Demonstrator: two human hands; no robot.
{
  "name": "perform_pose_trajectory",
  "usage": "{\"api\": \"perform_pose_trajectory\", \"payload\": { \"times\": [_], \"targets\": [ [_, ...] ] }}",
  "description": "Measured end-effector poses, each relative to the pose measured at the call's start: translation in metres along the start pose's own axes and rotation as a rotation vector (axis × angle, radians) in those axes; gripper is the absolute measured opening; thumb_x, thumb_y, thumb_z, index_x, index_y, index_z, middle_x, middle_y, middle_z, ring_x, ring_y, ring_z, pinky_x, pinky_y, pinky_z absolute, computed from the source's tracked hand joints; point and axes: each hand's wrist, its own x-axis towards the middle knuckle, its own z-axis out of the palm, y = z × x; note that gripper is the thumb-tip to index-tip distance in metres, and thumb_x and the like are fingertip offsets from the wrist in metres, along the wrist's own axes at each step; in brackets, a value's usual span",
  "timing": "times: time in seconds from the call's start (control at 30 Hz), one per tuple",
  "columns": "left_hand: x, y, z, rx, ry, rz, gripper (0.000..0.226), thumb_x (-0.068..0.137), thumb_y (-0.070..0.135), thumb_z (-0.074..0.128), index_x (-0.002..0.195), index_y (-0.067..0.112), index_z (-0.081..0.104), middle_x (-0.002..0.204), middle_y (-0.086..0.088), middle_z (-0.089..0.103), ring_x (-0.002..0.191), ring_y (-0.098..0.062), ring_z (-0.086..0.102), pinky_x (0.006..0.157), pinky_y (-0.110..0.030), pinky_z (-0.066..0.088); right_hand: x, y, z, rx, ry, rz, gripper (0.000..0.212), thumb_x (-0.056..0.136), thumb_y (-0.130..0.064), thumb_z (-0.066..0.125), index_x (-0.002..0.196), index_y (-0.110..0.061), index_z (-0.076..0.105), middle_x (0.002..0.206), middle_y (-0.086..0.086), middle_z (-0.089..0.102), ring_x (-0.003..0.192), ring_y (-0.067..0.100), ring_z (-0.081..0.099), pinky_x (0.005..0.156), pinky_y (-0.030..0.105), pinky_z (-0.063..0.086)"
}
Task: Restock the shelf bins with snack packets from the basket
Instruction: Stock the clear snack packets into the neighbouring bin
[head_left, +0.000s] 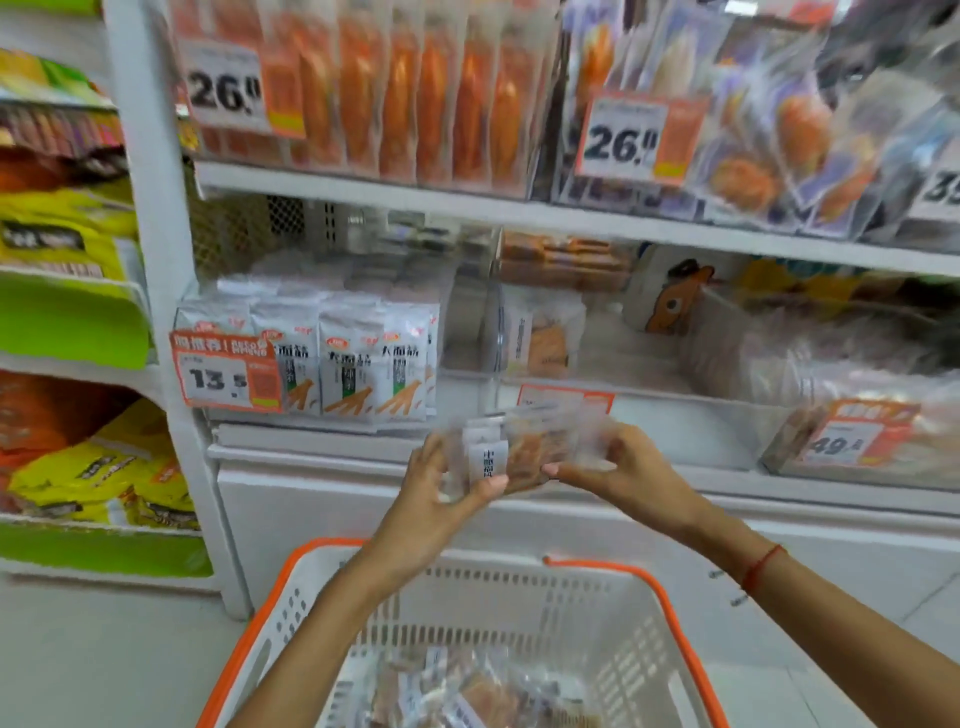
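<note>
Both hands hold a small stack of clear snack packets (519, 447) with white labels and brown contents, just in front of the lower shelf edge. My left hand (441, 493) grips the stack's left end, thumb on the front label. My right hand (618, 462) pinches its right end. Behind the stack stands a clear shelf bin (613, 358) with one similar packet (540, 338) upright at its back left. Below, the white basket with an orange rim (519, 597) holds several more packets (467, 696).
Left of the clear bin stands a bin of white noodle-snack bags (353, 358) with a 13.5 price tag. Above are bins of orange packets (415, 88) and purple packets (753, 145). A bin with a 49 tag (857, 431) sits right. Another shelf of bags (67, 260) is far left.
</note>
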Motion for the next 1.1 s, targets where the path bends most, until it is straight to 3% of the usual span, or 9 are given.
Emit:
{"api": "perform_pose_trajectory", "payload": {
  "times": [0.17, 0.3, 0.37, 0.47, 0.57, 0.7, 0.87, 0.97, 1.1],
  "targets": [
    [0.04, 0.037, -0.003, 0.113, 0.173, 0.267, 0.048, 0.071, 0.026, 0.081, 0.111, 0.035, 0.056, 0.105, 0.026, 0.062, 0.1, 0.01, 0.055, 0.081, -0.003, 0.038, 0.01, -0.02, -0.025, -0.217, 0.37, -0.273, 0.03, 0.076, -0.046, 0.072, 0.104, -0.048, 0.06, 0.112, -0.04, 0.057, 0.11, -0.003, 0.054, 0.093, 0.015, 0.041],
    [0.076, 0.061, 0.006, 0.244, 0.221, 0.404, 0.046, 0.072, 0.033, 0.079, 0.112, 0.039, 0.056, 0.108, 0.022, 0.063, 0.103, 0.004, 0.056, 0.085, -0.015, 0.046, 0.023, -0.008, -0.039, -0.287, 0.582, -0.344, 0.039, 0.079, -0.034, 0.073, 0.117, -0.034, 0.062, 0.118, -0.027, 0.058, 0.117, 0.011, 0.05, 0.098, 0.041, 0.044],
    [0.099, 0.071, 0.011, 0.349, 0.221, 0.473, 0.048, 0.075, 0.034, 0.077, 0.117, 0.038, 0.054, 0.123, 0.02, 0.05, 0.111, 0.002, 0.044, 0.093, -0.02, 0.042, 0.031, -0.004, -0.048, -0.274, 0.642, -0.336, 0.042, 0.08, -0.02, 0.074, 0.118, -0.033, 0.06, 0.121, -0.02, 0.056, 0.117, 0.005, 0.048, 0.101, 0.028, 0.042],
    [0.129, 0.084, 0.016, 0.554, 0.095, 0.455, 0.052, 0.081, 0.042, 0.069, 0.127, 0.038, 0.046, 0.127, 0.016, 0.034, 0.114, -0.002, 0.027, 0.097, -0.025, 0.027, 0.044, 0.003, -0.064, -0.229, 0.687, -0.302, 0.038, 0.08, -0.021, 0.071, 0.114, -0.034, 0.061, 0.116, -0.014, 0.051, 0.11, -0.005, 0.049, 0.091, 0.008, 0.04],
    [0.158, 0.089, 0.014, 0.689, -0.02, 0.354, 0.054, 0.079, 0.05, 0.065, 0.128, 0.046, 0.041, 0.121, 0.013, 0.044, 0.113, -0.01, 0.03, 0.086, -0.028, 0.025, 0.06, 0.02, -0.078, -0.22, 0.668, -0.211, 0.032, 0.08, -0.026, 0.071, 0.107, -0.04, 0.061, 0.11, -0.016, 0.057, 0.102, 0.0, 0.056, 0.086, 0.014, 0.044],
    [0.196, 0.088, 0.011, 0.926, 0.031, 0.339, 0.058, 0.071, 0.052, 0.07, 0.123, 0.039, 0.047, 0.104, 0.008, 0.059, 0.106, -0.019, 0.047, 0.089, -0.031, 0.031, 0.095, 0.046, -0.1, -0.265, 0.503, 0.031, 0.03, 0.075, -0.031, 0.076, 0.102, -0.019, 0.069, 0.102, -0.003, 0.069, 0.094, 0.013, 0.064, 0.084, 0.035, 0.054],
    [0.23, 0.076, 0.027, 1.403, -0.056, 0.26, 0.055, 0.073, 0.059, 0.065, 0.11, 0.02, 0.06, 0.102, -0.004, 0.065, 0.103, -0.025, 0.057, 0.087, -0.033, 0.039, 0.149, 0.065, -0.11, -0.187, 0.225, 0.4, 0.038, 0.067, -0.025, 0.085, 0.1, -0.012, 0.071, 0.097, 0.003, 0.07, 0.089, 0.017, 0.065, 0.075, 0.025, 0.053],
    [0.244, 0.069, 0.034, 1.652, -0.122, 0.244, 0.05, 0.08, 0.054, 0.062, 0.111, 0.015, 0.061, 0.118, -0.006, 0.058, 0.115, -0.024, 0.048, 0.096, -0.033, 0.035, 0.177, 0.086, -0.101, -0.228, 0.156, 0.495, 0.045, 0.063, -0.028, 0.087, 0.1, -0.009, 0.069, 0.102, 0.007, 0.068, 0.098, 0.023, 0.062, 0.084, 0.031, 0.052],
    [0.262, 0.064, 0.039, 1.931, -0.229, 0.166, 0.053, 0.094, 0.046, 0.046, 0.137, 0.016, 0.045, 0.147, -0.011, 0.034, 0.139, -0.029, 0.022, 0.116, -0.04, 0.012, 0.203, 0.11, -0.079, -0.246, 0.113, 0.521, 0.055, 0.054, -0.034, 0.088, 0.098, -0.008, 0.068, 0.101, 0.009, 0.068, 0.093, 0.026, 0.064, 0.083, 0.036, 0.055]
  ]
}}
